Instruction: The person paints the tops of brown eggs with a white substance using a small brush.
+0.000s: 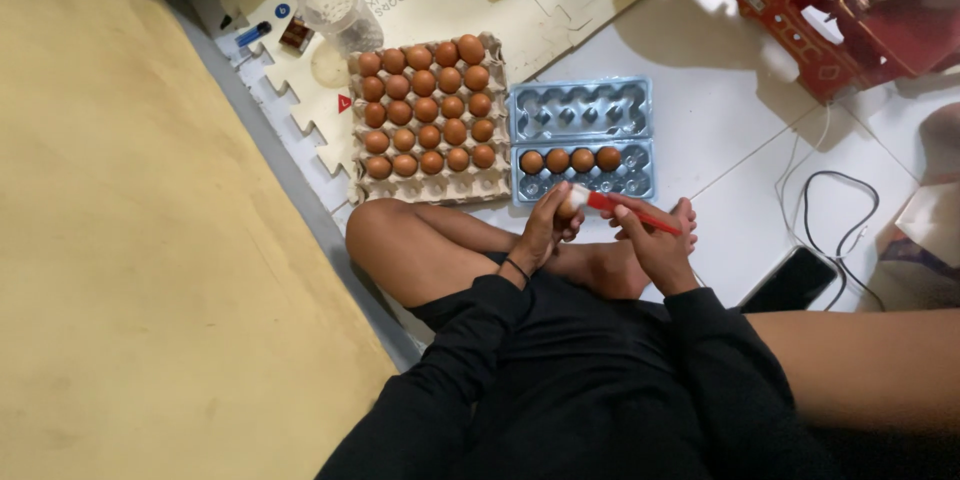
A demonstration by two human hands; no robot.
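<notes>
Nearest the lens, black sleeves and bare folded legs, seated on the white tiled floor [720, 130]. Just beyond the knees, left hand [545, 230] wrapped round a single brown egg [570, 205], fingers closed about it; right hand [655, 245] pinched narrow on a red marker pen [625, 210], tip laid against the shell. Seemingly mid-way through marking that egg, judging by the pen's touch. Straight ahead, a clear blue plastic carton [582, 140] lying open, four eggs lined along the far row of its near half, the near row and the whole far half bare. To its left and touching it, a cardboard egg tray [428, 110] nearly full. Next move, by the look of it, calling for a short reach forward to a free cup, without knocking the seated eggs. Open tile to the right of the carton; a black phone [795, 280] and trailing cable [840, 230] near right. Yellowish wall close along the left, foam mat and a clear jar [340, 10] beyond the tray.
</notes>
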